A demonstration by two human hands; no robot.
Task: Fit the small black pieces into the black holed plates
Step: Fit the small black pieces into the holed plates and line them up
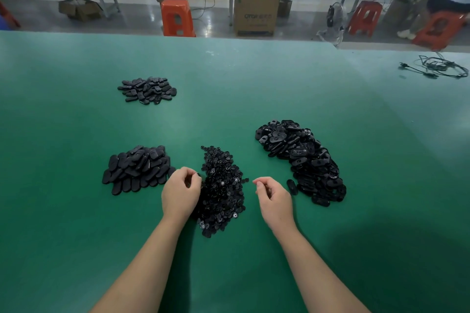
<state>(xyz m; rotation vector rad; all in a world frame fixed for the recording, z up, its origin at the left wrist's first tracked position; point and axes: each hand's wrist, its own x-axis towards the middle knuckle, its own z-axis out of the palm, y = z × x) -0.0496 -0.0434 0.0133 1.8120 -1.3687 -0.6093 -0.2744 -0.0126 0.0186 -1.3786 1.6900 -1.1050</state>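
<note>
A heap of small black pieces (221, 188) lies on the green table between my hands. My left hand (180, 193) hovers at the heap's left edge with curled fingers, pinching a small black piece at its fingertips. My right hand (273, 198) hangs to the right of the heap, fingers loosely curled, nothing visible in it. A large pile of black holed plates (302, 157) lies to the right, with one loose plate (292, 187) beside my right hand. A pile of oval black parts (137, 169) sits to the left.
Another smaller pile of black oval parts (147, 90) lies farther back on the left. A coil of black cable (440, 68) rests at the table's far right. Beyond the table's far edge stand orange stools (176, 18) and a cardboard box (256, 7).
</note>
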